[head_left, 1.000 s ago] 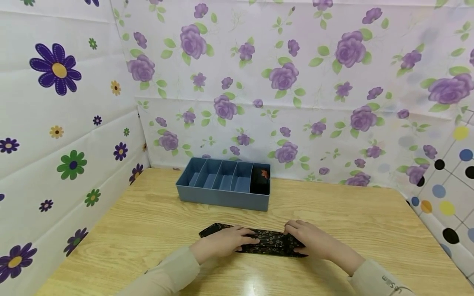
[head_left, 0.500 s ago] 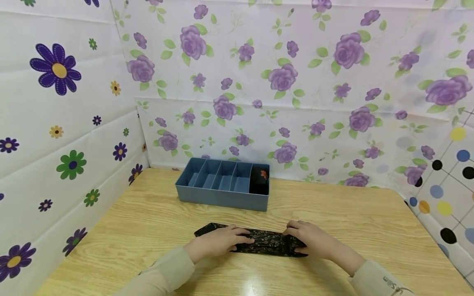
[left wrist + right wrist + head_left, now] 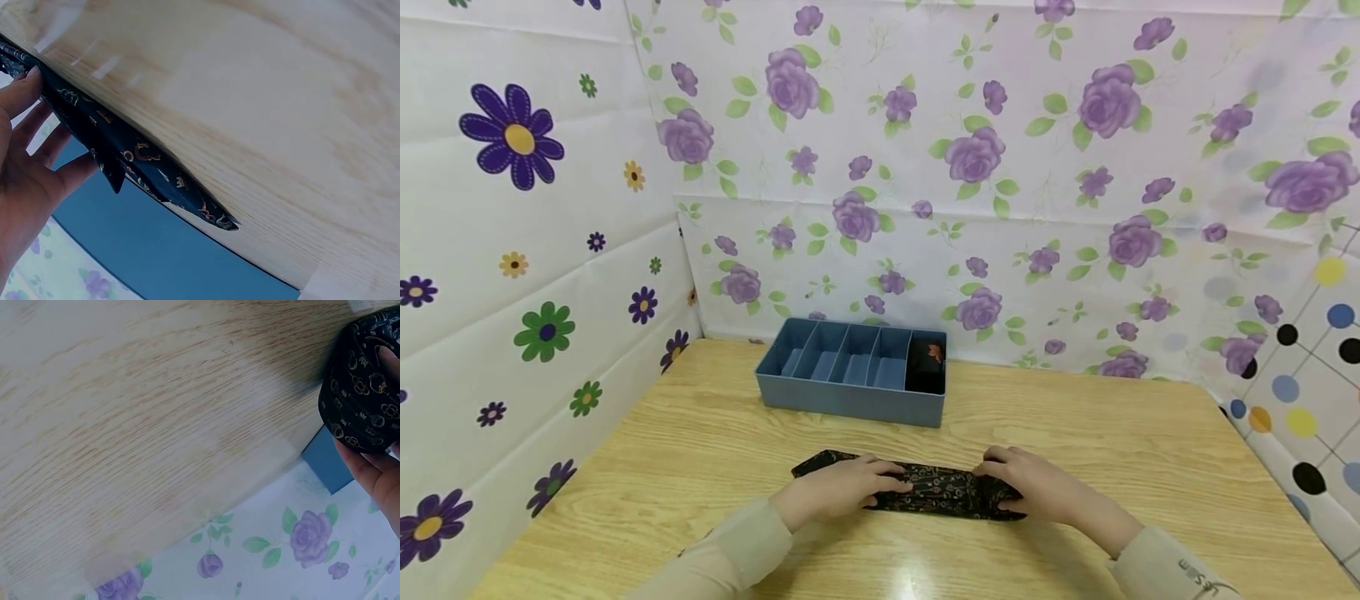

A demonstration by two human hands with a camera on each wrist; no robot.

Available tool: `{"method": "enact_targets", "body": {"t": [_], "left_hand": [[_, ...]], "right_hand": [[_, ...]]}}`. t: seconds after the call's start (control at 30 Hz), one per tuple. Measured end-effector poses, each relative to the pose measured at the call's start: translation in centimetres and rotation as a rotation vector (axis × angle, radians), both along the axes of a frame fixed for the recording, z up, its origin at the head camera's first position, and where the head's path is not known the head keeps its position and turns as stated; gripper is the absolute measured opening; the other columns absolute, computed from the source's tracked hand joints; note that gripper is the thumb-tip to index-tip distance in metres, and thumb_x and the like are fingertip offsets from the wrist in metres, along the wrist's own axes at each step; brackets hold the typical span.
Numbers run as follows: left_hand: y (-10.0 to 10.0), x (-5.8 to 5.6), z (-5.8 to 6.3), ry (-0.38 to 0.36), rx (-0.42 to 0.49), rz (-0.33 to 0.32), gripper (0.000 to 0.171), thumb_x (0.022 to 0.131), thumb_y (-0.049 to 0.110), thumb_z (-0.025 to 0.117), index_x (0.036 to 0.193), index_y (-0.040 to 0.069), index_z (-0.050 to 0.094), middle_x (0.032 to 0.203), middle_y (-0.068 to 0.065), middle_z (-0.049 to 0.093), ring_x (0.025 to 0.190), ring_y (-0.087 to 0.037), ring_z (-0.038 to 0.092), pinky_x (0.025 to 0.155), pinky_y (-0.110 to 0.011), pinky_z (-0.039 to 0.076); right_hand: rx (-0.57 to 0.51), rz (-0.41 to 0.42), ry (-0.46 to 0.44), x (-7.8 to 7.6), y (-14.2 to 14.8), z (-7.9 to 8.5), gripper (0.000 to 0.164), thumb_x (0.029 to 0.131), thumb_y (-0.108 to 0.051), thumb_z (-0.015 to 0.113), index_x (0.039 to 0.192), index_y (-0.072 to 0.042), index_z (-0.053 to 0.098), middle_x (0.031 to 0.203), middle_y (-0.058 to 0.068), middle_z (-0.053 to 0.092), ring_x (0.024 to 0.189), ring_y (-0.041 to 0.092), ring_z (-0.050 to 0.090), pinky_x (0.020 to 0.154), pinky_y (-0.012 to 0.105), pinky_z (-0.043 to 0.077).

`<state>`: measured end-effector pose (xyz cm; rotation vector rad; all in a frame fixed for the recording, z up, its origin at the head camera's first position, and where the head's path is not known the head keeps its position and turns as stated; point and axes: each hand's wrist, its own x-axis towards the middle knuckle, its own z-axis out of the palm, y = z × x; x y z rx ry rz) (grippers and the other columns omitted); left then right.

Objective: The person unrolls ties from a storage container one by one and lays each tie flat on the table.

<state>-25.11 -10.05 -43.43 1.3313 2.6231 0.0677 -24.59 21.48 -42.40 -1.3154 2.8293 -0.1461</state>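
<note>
A long black strip of cloth [image 3: 936, 490], printed with small gold and pale motifs, lies stretched across the lower middle of the head view, slanting slightly down from its pointed left end. The left hand [image 3: 842, 487] rests its fingers on the left part, while the right hand [image 3: 1030, 487] grips the bulky right end, rounded at the upper right of the right wrist view

The left hand [image 3: 848, 487] covers part of the black patterned necktie [image 3: 942, 490], the right hand [image 3: 1033, 485] hides much of its bunched end, and the lettering [image 3: 1198, 575] on the right sleeve [image 3: 1144, 567] is too blurred to read.
</note>
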Motion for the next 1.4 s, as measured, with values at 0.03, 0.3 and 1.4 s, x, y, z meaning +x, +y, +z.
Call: {"method": "enact_targets", "body": {"t": [0.03, 0.3, 1.4], "left_hand": [[-0.1, 0.0, 0.0, -0.007, -0.003, 0.007, 0.051, 0.095, 0.01, 0.054, 0.14, 0.033, 0.044, 0.147, 0.004, 0.04, 0.135, -0.021, 0.04, 0.101, -0.031, 0.045], [-0.4, -0.1, -0.1, -0.066, -0.005, 0.055, 0.052, 0.096, 0.012, 0.054, 0.141, 0.034, 0.043, 0.149, 0.004, 0.038, 0.137, -0.022, 0.037, 0.103, -0.034, 0.044], [-2.8, -0.8, 0.4, -0.11, 0.047, 0.095, 0.048, 0.094, 0.009, 0.055, 0.136, 0.03, 0.049, 0.147, 0.001, 0.041, 0.136, -0.024, 0.038, 0.104, -0.039, 0.043]], "right_hand": [[-0.001, -0.005, -0.007, 0.0, 0.1, 0.0, 0.044, 0.078, -0.019, 0.077, 0.119, -0.013, 0.062, 0.113, 0.006, 0.057, 0.097, 0.024, 0.06, 0.078, 0.034, 0.054], [-0.003, -0.016, -0.015, 0.0, 0.3, 0.0, 0.041, 0.078, -0.018, 0.077, 0.115, -0.012, 0.062, 0.118, 0.01, 0.056, 0.1, 0.027, 0.059, 0.08, 0.035, 0.054], [-0.026, -0.028, 0.021, -0.1, 0.7, -0.8, 0.044, 0.08, -0.025, 0.076, 0.114, -0.012, 0.052, 0.117, 0.006, 0.057, 0.103, 0.024, 0.059, 0.085, 0.042, 0.051]]}}
